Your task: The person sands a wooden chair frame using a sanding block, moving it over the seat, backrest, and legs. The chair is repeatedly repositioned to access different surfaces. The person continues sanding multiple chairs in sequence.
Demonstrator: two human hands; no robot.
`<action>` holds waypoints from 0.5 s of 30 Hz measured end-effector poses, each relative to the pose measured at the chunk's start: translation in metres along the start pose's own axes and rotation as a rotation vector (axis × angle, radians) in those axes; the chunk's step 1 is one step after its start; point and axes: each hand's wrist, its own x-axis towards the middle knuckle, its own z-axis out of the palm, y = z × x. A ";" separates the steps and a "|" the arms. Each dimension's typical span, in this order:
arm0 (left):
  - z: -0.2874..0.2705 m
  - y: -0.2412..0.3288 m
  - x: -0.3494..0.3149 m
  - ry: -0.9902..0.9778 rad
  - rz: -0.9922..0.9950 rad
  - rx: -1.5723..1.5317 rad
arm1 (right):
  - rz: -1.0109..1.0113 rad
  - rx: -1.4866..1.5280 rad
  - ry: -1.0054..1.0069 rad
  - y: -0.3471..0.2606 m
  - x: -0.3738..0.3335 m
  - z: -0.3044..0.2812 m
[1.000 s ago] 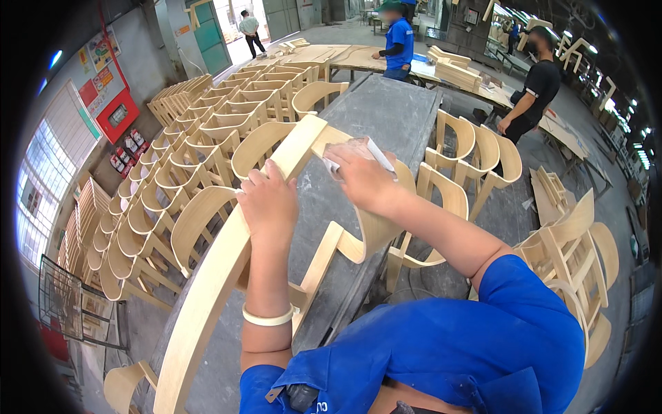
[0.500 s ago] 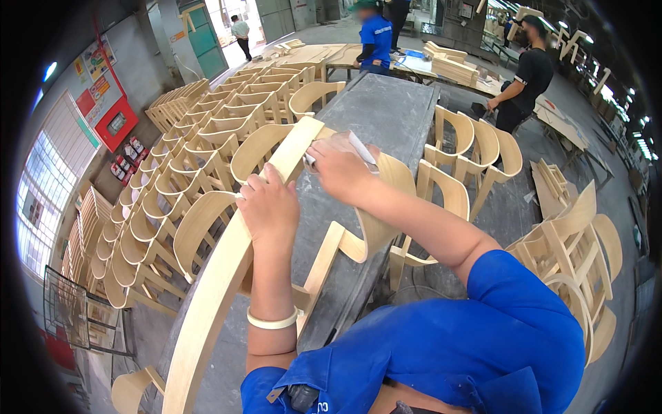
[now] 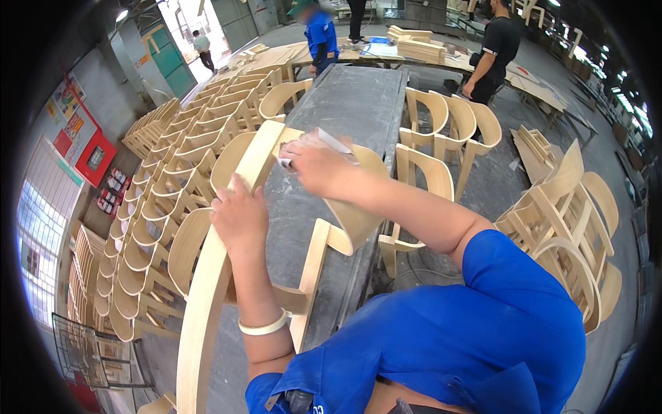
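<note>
A pale wooden chair frame (image 3: 201,324) lies on the grey worktable (image 3: 365,93), its long straight bar running from near me to the far end. My left hand (image 3: 240,221) is closed over this bar, thumb and fingers resting on its top and sides. In my right hand (image 3: 321,169) is a bent sheet that looks like sandpaper (image 3: 334,140), pale on its outer side. That hand presses by the joint where the bar meets the curved backrest (image 3: 358,217). The right fingers are partly hidden and somewhat blurred.
Rows of similar chair frames (image 3: 196,141) stand left of the table. More stand at its right (image 3: 448,121), with a stack (image 3: 565,214) further right. A co-worker in blue (image 3: 321,38) and one in black (image 3: 498,48) are near a far bench (image 3: 524,86).
The whole view has shifted, so the surroundings sit further left. My right hand with the sheet has moved slightly away from the bar; my left hand sits a little nearer me along it.
</note>
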 end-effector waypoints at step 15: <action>0.004 -0.002 0.007 -0.011 -0.021 0.014 | 1.239 1.267 0.906 0.490 -0.152 -0.017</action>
